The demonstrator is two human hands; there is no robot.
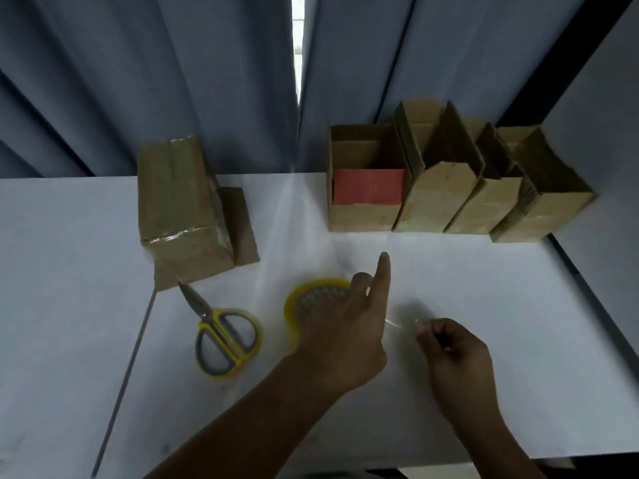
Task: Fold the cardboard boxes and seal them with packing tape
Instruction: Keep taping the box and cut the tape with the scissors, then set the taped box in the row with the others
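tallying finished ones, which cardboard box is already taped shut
The lone cardboard box at the left, just beyond the scissors: its flaps are closed and glossy tape wraps it. The row of four boxes at the right all stand with flaps open.

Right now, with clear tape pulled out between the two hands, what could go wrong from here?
1. The tape strip, stretched from the tape roll under the left hand to the right hand pinching its end, could sag and stick to the table or itself.
2. Both hands are busy and the scissors lie left of the roll; freeing a hand to cut may let the strip curl back.
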